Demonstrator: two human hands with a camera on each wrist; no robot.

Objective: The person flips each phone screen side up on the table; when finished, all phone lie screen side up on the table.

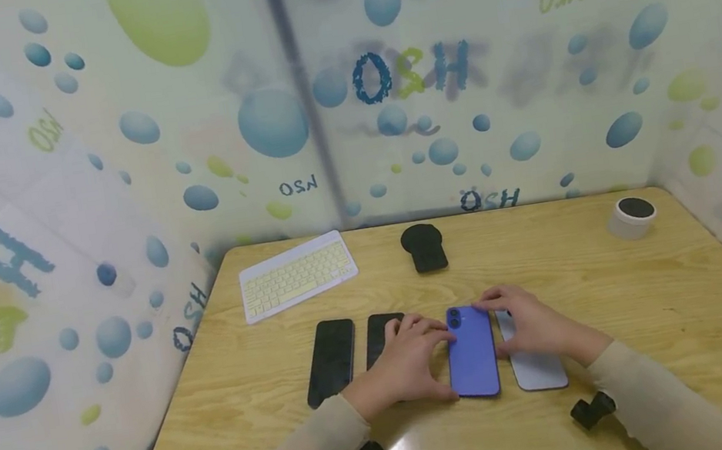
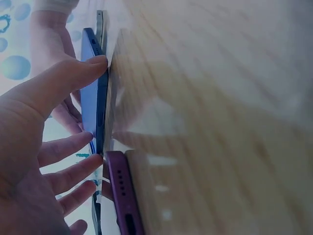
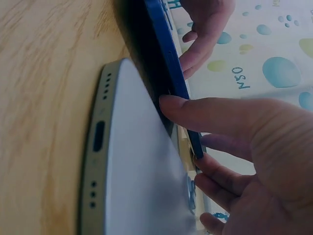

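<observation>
A blue-purple smartphone (image 1: 472,356) is held back-up between both hands, its two-lens camera at the far left corner. My left hand (image 1: 399,367) has its thumb at the phone's near left corner and fingertips along the left edge. Gripping the right edge is my right hand (image 1: 533,324), with the thumb (image 3: 176,107) by the phone's dark underside. That side is tilted up off the table. A pale smartphone (image 1: 540,373) lies partly under my right hand. Beneath my left hand is a dark-screened smartphone (image 1: 377,335), whose maroon edge (image 2: 122,191) shows in the left wrist view.
Another dark smartphone (image 1: 331,362) lies at the left. Behind are a white keyboard (image 1: 299,277), a black stand-like object (image 1: 426,248) and a white cylinder with a dark top (image 1: 632,218). Patterned curtains (image 1: 490,104) border the wooden table (image 1: 661,312).
</observation>
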